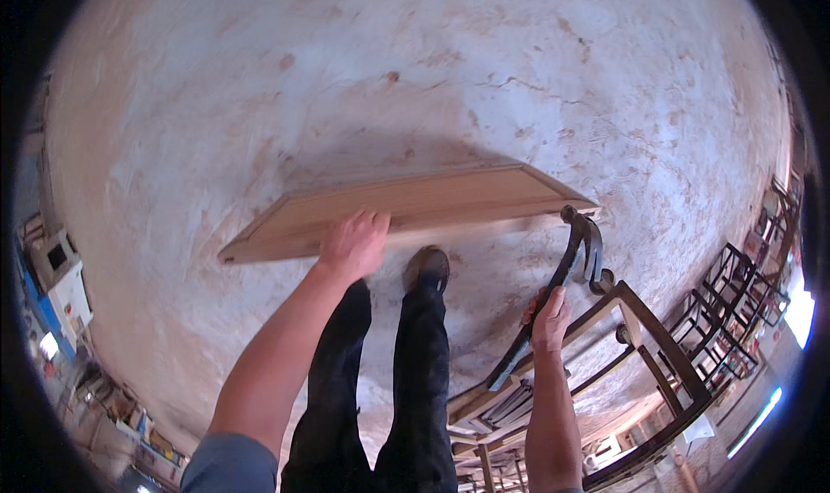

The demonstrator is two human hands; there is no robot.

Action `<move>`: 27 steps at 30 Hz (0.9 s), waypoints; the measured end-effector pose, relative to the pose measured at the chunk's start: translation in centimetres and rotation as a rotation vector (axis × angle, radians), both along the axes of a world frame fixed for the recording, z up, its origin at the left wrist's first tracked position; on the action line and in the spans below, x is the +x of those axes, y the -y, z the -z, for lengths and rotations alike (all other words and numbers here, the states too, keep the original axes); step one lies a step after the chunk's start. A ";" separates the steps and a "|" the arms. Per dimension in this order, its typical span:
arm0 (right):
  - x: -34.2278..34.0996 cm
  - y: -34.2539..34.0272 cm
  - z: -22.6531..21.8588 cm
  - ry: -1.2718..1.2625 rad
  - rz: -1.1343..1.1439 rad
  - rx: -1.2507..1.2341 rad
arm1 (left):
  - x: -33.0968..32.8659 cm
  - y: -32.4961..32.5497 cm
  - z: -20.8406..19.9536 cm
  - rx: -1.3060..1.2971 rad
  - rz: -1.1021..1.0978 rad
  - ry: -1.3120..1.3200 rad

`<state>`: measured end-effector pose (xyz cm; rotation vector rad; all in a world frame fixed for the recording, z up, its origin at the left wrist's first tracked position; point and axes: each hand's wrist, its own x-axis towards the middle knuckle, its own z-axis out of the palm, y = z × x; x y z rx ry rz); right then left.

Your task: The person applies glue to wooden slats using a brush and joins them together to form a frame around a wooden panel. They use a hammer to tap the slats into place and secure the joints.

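Head view, the only one I have. Looking straight down at a worn, blotchy concrete floor (536,86), cracked in places.

A long wooden panel (432,203) with a raised frame edge stands on its long edge, running from lower left to upper right across the middle of the picture. My left hand (353,244) is laid over its near top edge, fingers curled down on the wood, gripping it.

My right hand (548,318) is closed round the dark handle of a claw hammer (562,272). The hammer head is up beside the panel's right end; whether steel touches wood I cannot tell.

Between the arms: dark trousers and one shoe (426,268), its toe just beside the panel.

Lower right, a dark metal frame (657,337) stands close by the right hand. More metal frames (735,294) are stacked further right. Left rim shows clutter and a pale boxy machine (60,277).
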<state>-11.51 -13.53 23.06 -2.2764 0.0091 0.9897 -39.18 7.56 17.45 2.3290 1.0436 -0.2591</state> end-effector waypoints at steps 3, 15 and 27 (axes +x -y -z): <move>-2.5 1.3 -2.7 -0.065 -0.427 0.091 | -1.2 -1.1 -0.4 -0.063 -0.068 -0.037; -7.5 -4.1 0.1 -0.118 -1.157 -0.075 | -9.0 -0.2 1.9 -0.076 -0.111 -0.160; -16.7 -25.0 -5.7 -0.172 -1.936 0.203 | -8.7 -0.2 0.4 0.066 -0.254 0.077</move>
